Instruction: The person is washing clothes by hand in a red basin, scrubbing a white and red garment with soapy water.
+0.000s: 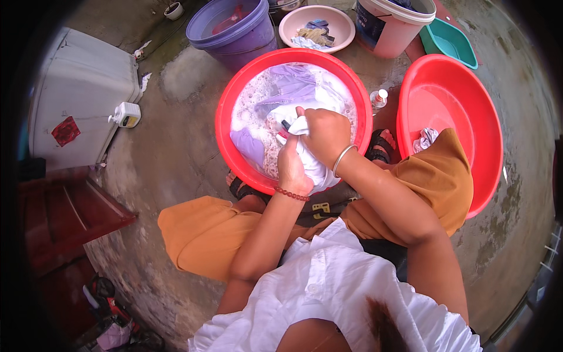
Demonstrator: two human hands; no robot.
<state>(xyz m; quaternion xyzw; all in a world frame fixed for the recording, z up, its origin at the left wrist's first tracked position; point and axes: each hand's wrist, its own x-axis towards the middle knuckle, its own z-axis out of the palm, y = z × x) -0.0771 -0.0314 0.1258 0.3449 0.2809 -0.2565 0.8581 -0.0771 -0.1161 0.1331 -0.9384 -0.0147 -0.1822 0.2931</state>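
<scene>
A red plastic basin (226, 145) of sudsy water stands before me, between my feet. Both hands are over its near part, gripping a wet white garment (314, 165) that has a dark patch and a pink patch by my fingers. My left hand (292, 165), below a red bead bracelet, pinches the cloth from beneath. My right hand (327, 134), with a silver bangle at the wrist, is closed on a bunched white corner. A lilac garment (292, 86) floats at the basin's far side, and a lilac cloth (248, 145) lies at its left.
To the right is a red oval tub (448, 101) with a crumpled cloth (425, 140). A pump bottle (378, 97) stands between the basins. Beyond are a purple bucket (246, 44), a pink basin (288, 22) of clothes, a pink bucket (389, 35) and a green tub (453, 44).
</scene>
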